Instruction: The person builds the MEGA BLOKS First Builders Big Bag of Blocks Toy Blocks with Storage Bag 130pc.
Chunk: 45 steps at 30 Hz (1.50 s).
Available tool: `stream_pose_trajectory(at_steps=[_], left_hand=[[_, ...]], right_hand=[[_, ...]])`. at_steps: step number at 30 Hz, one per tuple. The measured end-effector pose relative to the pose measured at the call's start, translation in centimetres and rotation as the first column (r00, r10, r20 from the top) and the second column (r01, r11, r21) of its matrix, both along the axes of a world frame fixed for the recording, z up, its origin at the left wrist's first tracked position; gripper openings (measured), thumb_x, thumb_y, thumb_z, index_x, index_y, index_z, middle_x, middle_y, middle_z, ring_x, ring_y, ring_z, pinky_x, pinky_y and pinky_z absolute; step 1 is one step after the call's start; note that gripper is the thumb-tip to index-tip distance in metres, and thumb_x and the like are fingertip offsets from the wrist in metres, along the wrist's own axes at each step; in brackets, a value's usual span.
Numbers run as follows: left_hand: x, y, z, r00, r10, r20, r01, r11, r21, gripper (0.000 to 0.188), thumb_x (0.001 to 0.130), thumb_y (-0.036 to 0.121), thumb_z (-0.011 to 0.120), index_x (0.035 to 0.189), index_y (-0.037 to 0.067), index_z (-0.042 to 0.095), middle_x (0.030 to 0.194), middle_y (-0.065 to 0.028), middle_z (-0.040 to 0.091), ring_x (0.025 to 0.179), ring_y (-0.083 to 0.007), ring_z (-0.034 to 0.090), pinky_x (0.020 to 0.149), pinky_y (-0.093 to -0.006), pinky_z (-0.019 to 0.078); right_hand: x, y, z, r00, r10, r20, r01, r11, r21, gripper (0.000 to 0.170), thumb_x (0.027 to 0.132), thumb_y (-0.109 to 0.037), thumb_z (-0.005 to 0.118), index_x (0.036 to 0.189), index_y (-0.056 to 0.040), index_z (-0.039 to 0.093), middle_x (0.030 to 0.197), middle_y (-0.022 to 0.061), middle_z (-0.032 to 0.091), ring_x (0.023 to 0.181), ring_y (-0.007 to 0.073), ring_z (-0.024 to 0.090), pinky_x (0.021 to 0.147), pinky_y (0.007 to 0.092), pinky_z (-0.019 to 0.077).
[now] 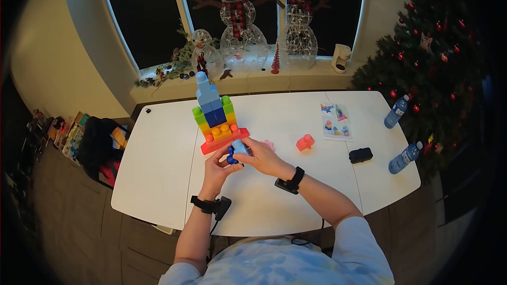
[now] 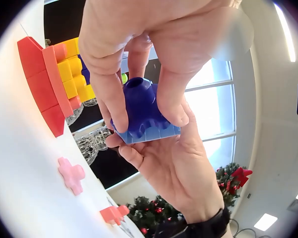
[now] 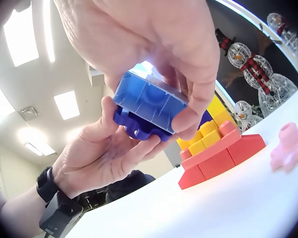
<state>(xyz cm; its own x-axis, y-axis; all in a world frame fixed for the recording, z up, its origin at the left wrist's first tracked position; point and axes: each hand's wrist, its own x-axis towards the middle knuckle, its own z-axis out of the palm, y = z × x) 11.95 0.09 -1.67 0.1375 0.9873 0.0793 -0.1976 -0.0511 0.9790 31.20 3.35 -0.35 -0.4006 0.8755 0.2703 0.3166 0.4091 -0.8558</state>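
My left hand (image 1: pixel 215 173) pinches a dark blue toy gear piece (image 2: pixel 140 104) with a scalloped edge and a round hollow peg. My right hand (image 1: pixel 265 160) grips a light blue building block (image 3: pixel 151 99), its ribbed hollow underside showing in the right wrist view. The two pieces meet face to face between the hands, in front of the block tower. That tower (image 1: pixel 215 117) stands on the table, with a red base, yellow and green blocks, a dark blue block in the middle and light blue blocks on top.
A pink gear-shaped piece (image 2: pixel 71 175) and a coral block (image 1: pixel 304 143) lie on the white table (image 1: pixel 153 179). Farther right are a picture sheet (image 1: pixel 336 121), a black case (image 1: pixel 360 155) and two water bottles (image 1: pixel 405 157). Wire snowmen (image 1: pixel 244 42) line the windowsill behind.
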Motion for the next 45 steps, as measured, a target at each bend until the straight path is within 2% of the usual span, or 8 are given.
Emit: stream_pose_trajectory(at_steps=[5,7,10,17,32,34,39,45], left_hand=[[-0.7,0.9,-1.2,0.965,-0.021,-0.26,0.031,0.999,0.033,0.073,0.07,-0.003,0.09,0.136,0.0,0.06,0.124,-0.0091,0.067,0.105,-0.02,0.07,0.089,-0.0326,0.0606],[-1.4,1.9,-2.8,0.812,0.154,-0.562,-0.054,0.98,0.191,0.075,0.065,0.004,0.095,0.132,-0.001,0.062,0.121,-0.0107,0.069,0.101,-0.0198,0.071,0.088,-0.0325,0.06],[-2.6,2.8,-4.6,0.659,0.292,-0.693,-0.113,0.95,0.293,0.071,0.06,0.01,0.096,0.123,0.0,0.066,0.114,-0.0138,0.072,0.099,-0.0265,0.072,0.087,-0.0366,0.0587],[-2.5,3.4,-3.9,0.63,0.218,-0.745,-0.136,0.976,0.17,0.072,0.064,0.017,0.097,0.127,0.001,0.064,0.113,-0.0115,0.073,0.096,-0.0227,0.072,0.086,-0.0343,0.0586],[1.7,1.4,-2.4,0.369,0.39,-0.844,0.06,0.896,0.44,0.099,0.059,0.014,0.096,0.144,0.005,0.047,0.134,-0.0206,0.058,0.123,-0.0369,0.058,0.103,-0.0456,0.0504],[3.3,1.5,-0.9,0.423,0.525,-0.739,0.161,0.759,0.631,0.093,0.065,0.018,0.095,0.144,0.003,0.047,0.138,-0.021,0.056,0.128,-0.0387,0.055,0.106,-0.0459,0.0487],[7.8,3.7,-2.2,0.549,0.306,-0.778,0.233,0.838,0.494,0.079,0.076,0.022,0.088,0.142,0.001,0.05,0.141,-0.0222,0.055,0.13,-0.0419,0.053,0.107,-0.0465,0.0483],[10.9,8.0,-6.2,0.361,0.252,-0.898,0.292,0.884,0.365,0.058,0.08,0.019,0.083,0.128,0.0,0.057,0.125,-0.0218,0.061,0.119,-0.043,0.059,0.1,-0.0449,0.0522]], right_hand=[[0.9,0.3,-0.6,0.983,0.156,0.095,-0.135,0.972,-0.19,0.057,0.097,-0.044,0.067,0.133,-0.0015,0.056,0.122,0.0221,0.067,0.111,0.0374,0.065,0.094,0.0433,0.0507],[2.1,0.8,-2.0,0.939,-0.067,0.337,0.009,0.985,0.17,0.054,0.095,-0.041,0.069,0.133,-0.0034,0.059,0.127,0.0202,0.066,0.119,0.0376,0.062,0.1,0.0452,0.0491],[6.6,2.3,-1.1,0.875,-0.169,0.453,0.061,0.968,0.243,0.051,0.09,-0.031,0.073,0.133,-0.0052,0.062,0.128,0.0177,0.065,0.123,0.0372,0.059,0.103,0.0472,0.0484],[16.9,4.0,-2.9,0.755,-0.331,0.567,0.214,0.941,0.264,0.043,0.078,-0.009,0.077,0.121,-0.009,0.072,0.12,0.0111,0.069,0.117,0.0346,0.061,0.099,0.0436,0.052],[15.8,2.1,-4.3,0.769,-0.31,0.559,0.302,0.947,0.11,0.046,0.078,-0.023,0.077,0.12,-0.0054,0.07,0.112,0.0175,0.068,0.106,0.0354,0.066,0.092,0.0437,0.0553],[15.6,1.6,-3.7,0.801,-0.286,0.526,0.3,0.952,0.062,0.052,0.076,-0.022,0.078,0.124,-0.0054,0.068,0.116,0.0173,0.066,0.108,0.035,0.065,0.094,0.0427,0.0548],[15.5,1.6,-3.2,0.895,-0.002,0.447,0.021,0.999,-0.038,0.071,0.068,-0.016,0.081,0.134,-0.005,0.059,0.124,0.0162,0.062,0.12,0.0347,0.059,0.103,0.0402,0.0503],[14.7,1.9,-5.7,0.849,-0.203,0.488,0.208,0.977,0.045,0.067,0.066,-0.021,0.085,0.125,-0.0026,0.062,0.119,0.0171,0.066,0.115,0.0362,0.062,0.1,0.0407,0.0515]])
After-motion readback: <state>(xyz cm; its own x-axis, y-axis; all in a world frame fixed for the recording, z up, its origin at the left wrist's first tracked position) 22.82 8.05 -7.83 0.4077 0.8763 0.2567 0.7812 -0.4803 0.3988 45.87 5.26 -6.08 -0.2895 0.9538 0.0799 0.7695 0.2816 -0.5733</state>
